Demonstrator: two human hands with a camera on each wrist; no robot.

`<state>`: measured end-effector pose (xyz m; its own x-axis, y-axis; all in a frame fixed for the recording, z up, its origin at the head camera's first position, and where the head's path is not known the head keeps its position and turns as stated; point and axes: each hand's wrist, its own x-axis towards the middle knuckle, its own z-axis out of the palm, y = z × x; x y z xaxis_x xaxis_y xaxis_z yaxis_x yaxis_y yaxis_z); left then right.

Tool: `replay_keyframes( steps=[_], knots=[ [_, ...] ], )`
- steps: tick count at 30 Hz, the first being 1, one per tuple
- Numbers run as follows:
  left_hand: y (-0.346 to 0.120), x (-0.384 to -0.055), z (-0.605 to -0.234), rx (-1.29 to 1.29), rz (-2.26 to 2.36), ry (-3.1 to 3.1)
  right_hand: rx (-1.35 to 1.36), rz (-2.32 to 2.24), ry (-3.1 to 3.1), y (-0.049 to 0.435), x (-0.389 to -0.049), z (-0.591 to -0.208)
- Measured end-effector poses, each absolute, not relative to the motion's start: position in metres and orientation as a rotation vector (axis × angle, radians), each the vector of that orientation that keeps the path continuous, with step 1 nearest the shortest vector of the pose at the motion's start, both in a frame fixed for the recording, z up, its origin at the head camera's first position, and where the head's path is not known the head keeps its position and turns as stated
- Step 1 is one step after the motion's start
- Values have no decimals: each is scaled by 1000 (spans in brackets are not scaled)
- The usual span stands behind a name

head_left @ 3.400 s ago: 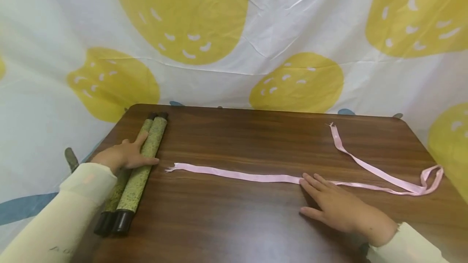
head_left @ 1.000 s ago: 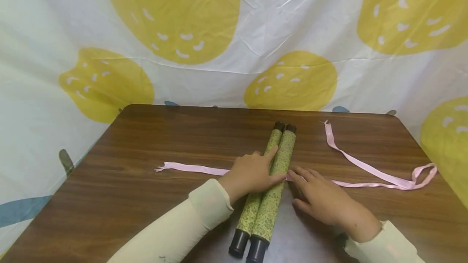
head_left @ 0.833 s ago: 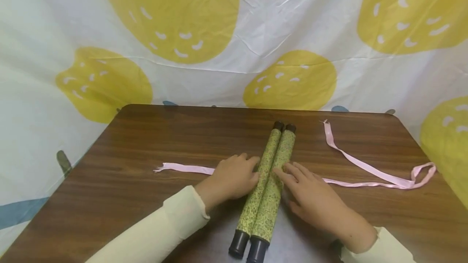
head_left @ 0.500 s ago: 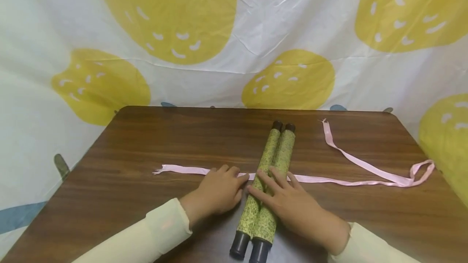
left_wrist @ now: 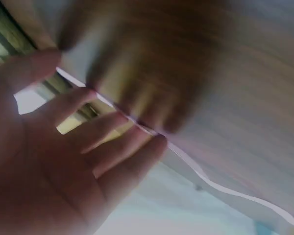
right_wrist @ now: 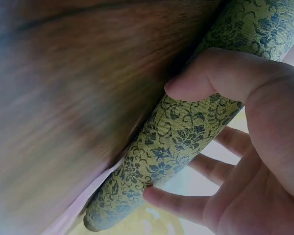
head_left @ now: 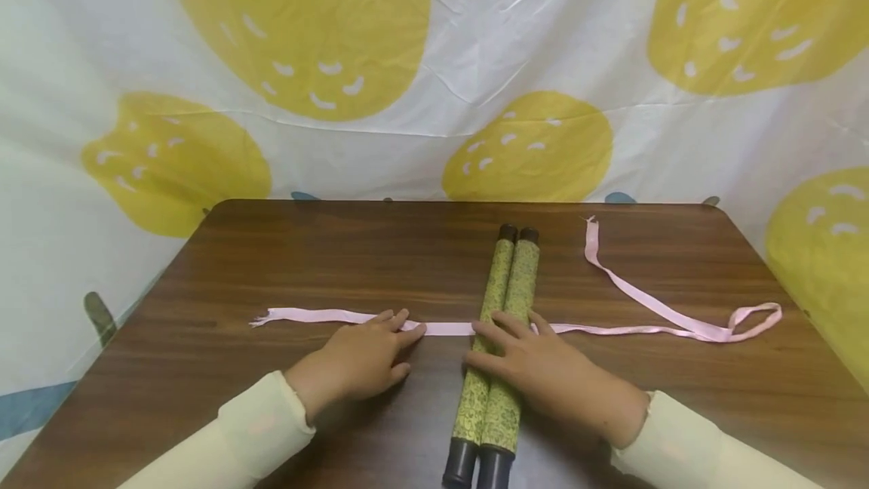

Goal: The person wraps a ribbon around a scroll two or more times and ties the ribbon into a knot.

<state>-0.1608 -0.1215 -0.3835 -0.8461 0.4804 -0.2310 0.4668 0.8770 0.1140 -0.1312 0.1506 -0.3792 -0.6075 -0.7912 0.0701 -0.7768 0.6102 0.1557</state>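
Note:
Two rolled scrolls, a left scroll (head_left: 497,281) and a right scroll (head_left: 524,272), lie side by side across a long pink ribbon (head_left: 448,329). Both have green-gold brocade and black end knobs. My right hand (head_left: 550,372) rests over their middle with fingers spread; in the right wrist view its thumb lies on the patterned scroll (right_wrist: 161,147). To the left, my left hand (head_left: 353,361) lies palm down, its straight fingertips on the ribbon, whose edge (left_wrist: 186,159) also shows in the left wrist view. The stretch of ribbon beneath the scrolls is hidden.
The brown wooden table (head_left: 339,255) has rounded far corners. At right the ribbon forms a loop (head_left: 756,319) near the table's edge, then doubles back to a frayed end (head_left: 591,225). Behind hangs a white cloth (head_left: 475,36) with yellow lemons.
The left hand brought the scrolls from the left onto the ribbon, released them and moved left onto the ribbon. The right hand moved from the ribbon onto the scrolls.

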Motion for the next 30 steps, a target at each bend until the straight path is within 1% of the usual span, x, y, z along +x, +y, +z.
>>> replay_keyframes(
  steps=[8,18,25,30],
  knots=[
    [-174,-169,-375,567,187,2776,1352,-128,-2668,162,-131,-383],
    [-226,-182,-376,527,256,2788,1363,-111,-2664,171,-130,-387],
    [-247,-189,-380,532,325,2796,1369,-77,-2707,174,-127,-386],
    [-249,-186,-380,519,307,2797,1381,-43,-2722,174,-124,-386]
  ],
)
